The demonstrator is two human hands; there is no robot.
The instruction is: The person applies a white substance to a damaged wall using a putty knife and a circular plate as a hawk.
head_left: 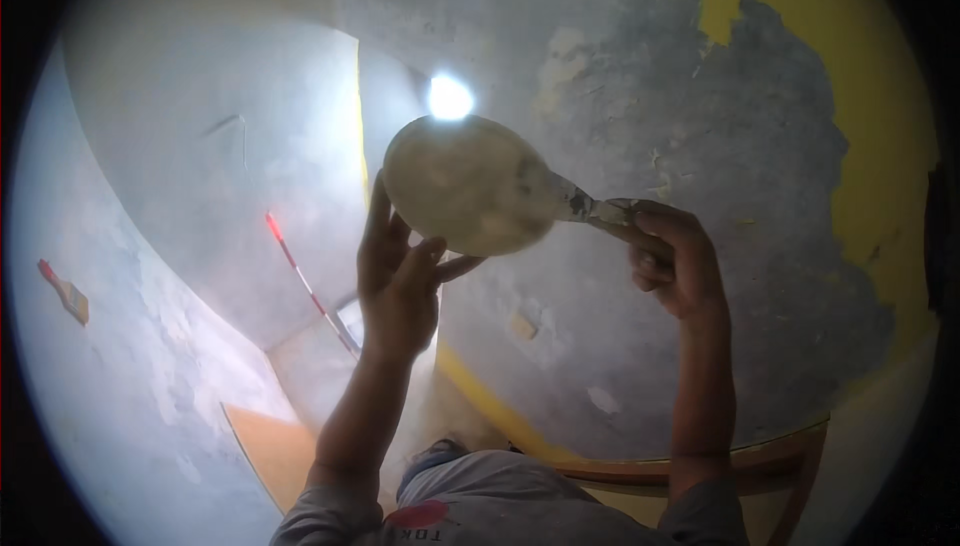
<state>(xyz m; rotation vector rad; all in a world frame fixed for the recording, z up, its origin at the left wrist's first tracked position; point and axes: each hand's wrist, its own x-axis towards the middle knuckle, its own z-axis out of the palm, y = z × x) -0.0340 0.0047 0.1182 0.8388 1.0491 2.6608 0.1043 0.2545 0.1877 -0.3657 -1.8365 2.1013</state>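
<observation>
A round, off-white dish-like disc point(465, 186) is held up in front of me, its face blotched with darker smears. My left hand point(400, 286) grips its lower left edge, with fingers spread behind and thumb in front. At the disc's right edge is the stained blade of a putty knife point(572, 199), overlapping or touching the rim; I cannot tell which. My right hand point(675, 256) is closed round the knife's handle end, fingers curled. Whatever lies behind the disc is hidden.
A bright lamp point(450, 98) glares just above the disc. Patchy grey wall point(640, 96) with yellow paint point(880, 116) fills the right. To the left are a red-handled paintbrush point(66, 294) and a red-and-white striped rod point(300, 276). An orange-brown board point(268, 451) sits lower left.
</observation>
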